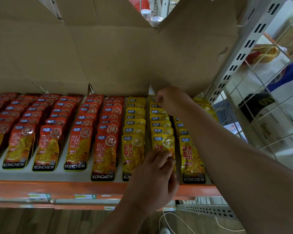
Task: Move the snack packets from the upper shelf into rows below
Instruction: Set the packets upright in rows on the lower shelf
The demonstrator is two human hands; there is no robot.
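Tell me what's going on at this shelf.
A person is lining up yellow snack packets in rows on a shelf. The left hand grips the front packet of the middle yellow row. The right hand reaches to the far end of that row and pinches the back packet. Red packets already fill the rows to the left, and cardboard stands behind them.

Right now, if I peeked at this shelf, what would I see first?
Rows of red packets fill the left of the shelf, yellow packets the right. Two hands work one yellow row: the left hand grips the front packet, the right hand reaches to the row's back, below brown cardboard.
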